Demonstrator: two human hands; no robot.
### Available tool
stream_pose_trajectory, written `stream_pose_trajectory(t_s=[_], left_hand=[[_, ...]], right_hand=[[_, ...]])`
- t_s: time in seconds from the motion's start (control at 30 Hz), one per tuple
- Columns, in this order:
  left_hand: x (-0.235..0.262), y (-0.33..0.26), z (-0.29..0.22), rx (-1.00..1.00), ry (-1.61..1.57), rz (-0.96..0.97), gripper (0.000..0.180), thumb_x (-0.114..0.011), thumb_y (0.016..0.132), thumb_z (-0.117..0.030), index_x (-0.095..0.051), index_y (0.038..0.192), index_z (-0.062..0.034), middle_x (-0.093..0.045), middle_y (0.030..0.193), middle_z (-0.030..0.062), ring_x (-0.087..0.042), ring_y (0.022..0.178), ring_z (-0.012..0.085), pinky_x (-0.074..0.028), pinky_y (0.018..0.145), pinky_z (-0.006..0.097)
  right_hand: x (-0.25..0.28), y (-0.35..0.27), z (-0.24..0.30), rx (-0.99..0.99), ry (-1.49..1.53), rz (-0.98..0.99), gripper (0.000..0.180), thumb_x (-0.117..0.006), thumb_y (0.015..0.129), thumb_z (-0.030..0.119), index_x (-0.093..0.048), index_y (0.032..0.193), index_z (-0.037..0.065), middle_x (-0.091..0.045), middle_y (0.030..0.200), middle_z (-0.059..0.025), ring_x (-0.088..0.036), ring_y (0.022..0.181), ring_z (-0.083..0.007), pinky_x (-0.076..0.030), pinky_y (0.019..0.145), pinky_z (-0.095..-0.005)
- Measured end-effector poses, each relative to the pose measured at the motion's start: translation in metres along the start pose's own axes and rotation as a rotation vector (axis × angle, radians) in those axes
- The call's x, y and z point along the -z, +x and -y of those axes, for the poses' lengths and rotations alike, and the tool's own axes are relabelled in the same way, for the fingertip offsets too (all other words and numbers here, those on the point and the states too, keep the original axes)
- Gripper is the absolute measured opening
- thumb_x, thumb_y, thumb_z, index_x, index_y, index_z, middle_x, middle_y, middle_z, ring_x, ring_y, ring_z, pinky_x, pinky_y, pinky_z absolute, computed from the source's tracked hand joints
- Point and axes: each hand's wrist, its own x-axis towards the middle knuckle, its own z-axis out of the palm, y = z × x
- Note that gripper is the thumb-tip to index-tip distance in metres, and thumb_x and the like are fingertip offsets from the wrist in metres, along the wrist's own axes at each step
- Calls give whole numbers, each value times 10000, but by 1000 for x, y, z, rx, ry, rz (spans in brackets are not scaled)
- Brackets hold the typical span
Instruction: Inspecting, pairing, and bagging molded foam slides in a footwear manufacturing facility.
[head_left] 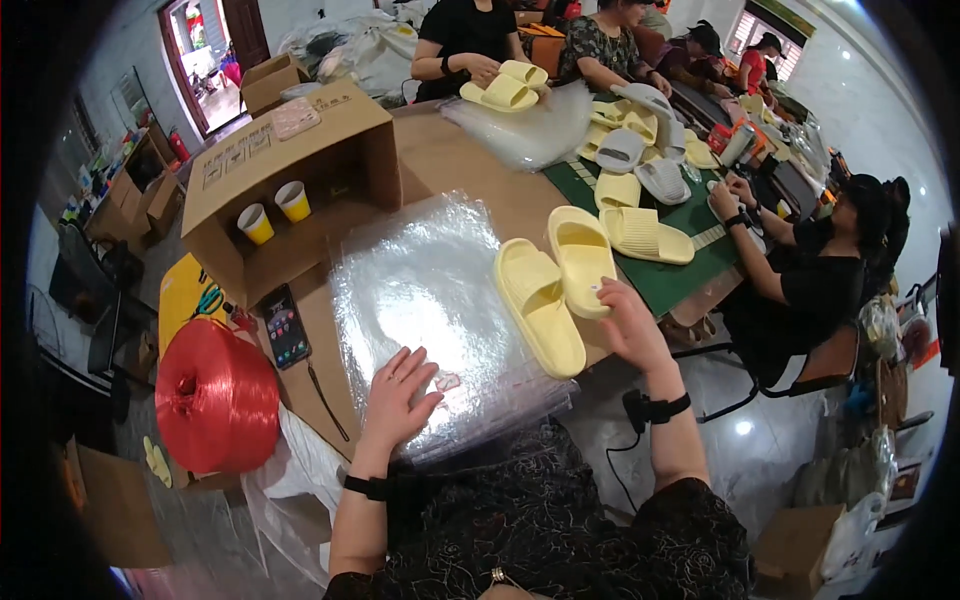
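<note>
Two pale yellow slippers lie side by side, toes away from me, at the right edge of a stack of clear plastic bags (420,290). My right hand (638,325) is at the heel of the right slipper (580,250), fingertips on its insole and thumb by its edge. The left slipper (540,310) rests partly on the bags, touched by neither hand. My left hand (400,400) lies with fingers stretched over the near left part of the stack, holding nothing. A small red mark (447,381) shows on the plastic beside it.
Left of the bags are a phone (287,325), a big red twine roll (215,395) and scissors (208,300). An open cardboard box (290,130) holds two yellow cups. More slippers (650,235) lie on a green mat (680,285). Co-workers sit around; one (485,65) handles yellow slippers.
</note>
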Motion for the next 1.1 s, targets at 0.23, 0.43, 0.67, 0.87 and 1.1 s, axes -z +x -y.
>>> stream_pose_trajectory(t_s=[0.23,0.43,0.67,0.87,1.1], left_hand=[[-3,2,3,7,15,-4,411,-711,838,-332,-700,1191,-124,-568,1408,89,-450,1356,330,-362,1092,460],[2,2,-3,0,12,-9,410,-713,824,-324,-701,1177,-116,-581,1387,107,-464,1338,353,-379,1075,476],[-1,-3,-1,-24,-17,-12,409,-729,810,-335,-705,1158,-122,-581,1386,111,-470,1332,360,-380,1076,481],[-2,-3,4,-26,19,-27,412,-720,819,-348,-707,1163,-121,-581,1389,105,-469,1339,346,-380,1069,476],[-2,6,-1,-40,-9,-17,427,-724,804,-340,-703,1163,-110,-580,1384,124,-470,1327,379,-388,1060,475]], right_hand=[[14,-28,-33,-171,-65,178,250,-575,793,-45,-544,1034,11,-591,1220,-163,-474,1326,-383,-435,1053,-417],[-5,-4,-23,-393,-78,65,377,-697,814,214,-589,1107,2,-619,1156,-190,-564,1150,-380,-471,970,-426],[-77,45,-43,-326,-312,86,684,-724,844,399,-504,1302,-59,-570,1186,-288,-560,1096,-433,-480,896,-485],[-81,64,-63,-426,-116,-77,368,-668,901,324,-611,1044,-10,-646,971,-222,-637,897,-404,-513,791,-485],[-80,67,-75,-500,-386,-63,329,-626,924,330,-636,928,0,-647,900,-219,-637,861,-412,-523,773,-488]])
